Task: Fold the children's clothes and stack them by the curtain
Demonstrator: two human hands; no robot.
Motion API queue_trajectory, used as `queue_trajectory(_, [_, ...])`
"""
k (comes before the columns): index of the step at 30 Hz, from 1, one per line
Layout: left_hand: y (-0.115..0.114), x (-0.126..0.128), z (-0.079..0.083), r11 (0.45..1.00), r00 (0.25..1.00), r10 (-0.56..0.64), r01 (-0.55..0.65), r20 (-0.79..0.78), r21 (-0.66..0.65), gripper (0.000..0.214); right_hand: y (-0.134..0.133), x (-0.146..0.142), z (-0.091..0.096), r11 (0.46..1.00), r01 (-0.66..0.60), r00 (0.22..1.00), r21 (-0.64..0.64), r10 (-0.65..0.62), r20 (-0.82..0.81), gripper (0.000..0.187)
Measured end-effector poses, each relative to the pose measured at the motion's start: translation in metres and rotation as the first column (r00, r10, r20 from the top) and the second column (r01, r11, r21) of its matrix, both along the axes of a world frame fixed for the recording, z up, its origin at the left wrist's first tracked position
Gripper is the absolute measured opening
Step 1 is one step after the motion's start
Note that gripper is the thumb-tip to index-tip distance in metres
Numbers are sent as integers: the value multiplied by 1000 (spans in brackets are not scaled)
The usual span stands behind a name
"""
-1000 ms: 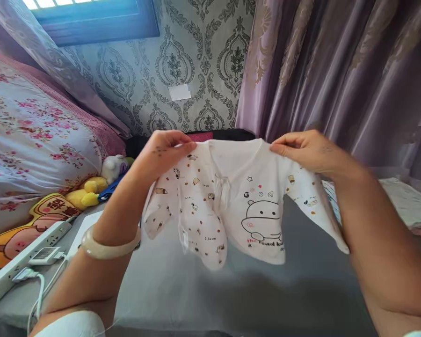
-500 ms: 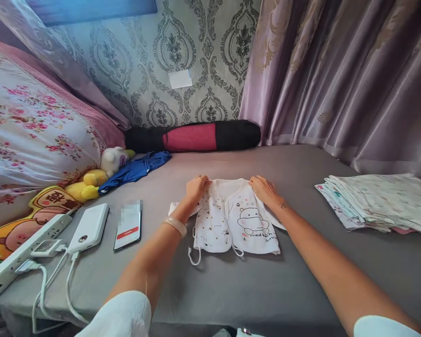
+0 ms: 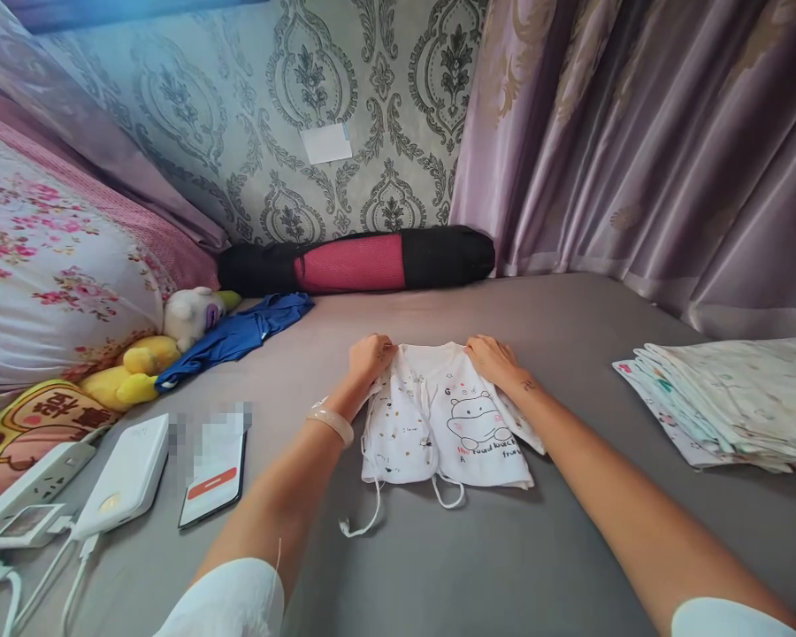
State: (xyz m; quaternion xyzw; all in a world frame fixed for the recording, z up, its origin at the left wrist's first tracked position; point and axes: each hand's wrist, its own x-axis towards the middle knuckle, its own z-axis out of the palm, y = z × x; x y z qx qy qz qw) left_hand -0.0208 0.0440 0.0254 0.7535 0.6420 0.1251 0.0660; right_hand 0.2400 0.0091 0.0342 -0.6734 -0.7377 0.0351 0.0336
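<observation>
A small white baby shirt (image 3: 447,420) with a cartoon hippo print lies flat, front up, on the grey bed sheet (image 3: 504,548). Its tie strings trail toward me. My left hand (image 3: 370,356) rests on the shirt's left shoulder with fingers curled onto the cloth. My right hand (image 3: 493,356) presses the right shoulder, fingers bent over the fabric's top edge. A pale bangle (image 3: 330,422) circles my left wrist.
A stack of folded printed cloths (image 3: 723,394) sits at the right. At the left lie a phone (image 3: 213,473), a white power bank (image 3: 127,476), a power strip with cables (image 3: 19,495), plush toys (image 3: 152,349) and a blue cloth (image 3: 239,332). A black-and-red roll (image 3: 358,261) lies by the wall.
The shirt, held up in the air a second ago, now lies on the sheet. Both hands stay at its shoulders; the left sleeve is now tucked in.
</observation>
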Motion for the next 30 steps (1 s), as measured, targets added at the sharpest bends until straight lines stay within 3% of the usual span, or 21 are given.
queue_trajectory(6, [27, 2, -2, 999, 1000, 29, -29, -8, 20, 35, 27, -2, -2, 1000, 19, 1000, 12, -19, 0, 36])
queue_trajectory(12, [38, 8, -8, 995, 995, 102, -102, -12, 9, 31, 36, -11, -4, 996, 82, 997, 27, -82, 2, 34])
queue_trajectory(16, [39, 5, -7, 983, 981, 173, -167, 83, -71, 36, 35, -10, -7, 989, 143, 987, 24, -141, -80, 35])
queue_trajectory(21, [32, -22, 2, 939, 914, 292, -218, 282, -266, 48, 23, 11, -7, 979, 199, 949, -51, -205, -240, 48])
queue_trajectory(24, [19, -45, 7, 915, 865, 331, -196, 378, -352, 44, 5, 28, -6, 967, 218, 884, -129, -252, -394, 47])
queue_trajectory(27, [3, -69, 12, 889, 853, 352, -175, 386, -423, 42, -19, 42, -3, 932, 200, 731, -302, -347, -588, 41])
queue_trajectory(30, [-12, -88, 16, 875, 852, 333, -119, 405, -470, 44, -42, 53, 4, 899, 136, 653, -416, -397, -645, 35])
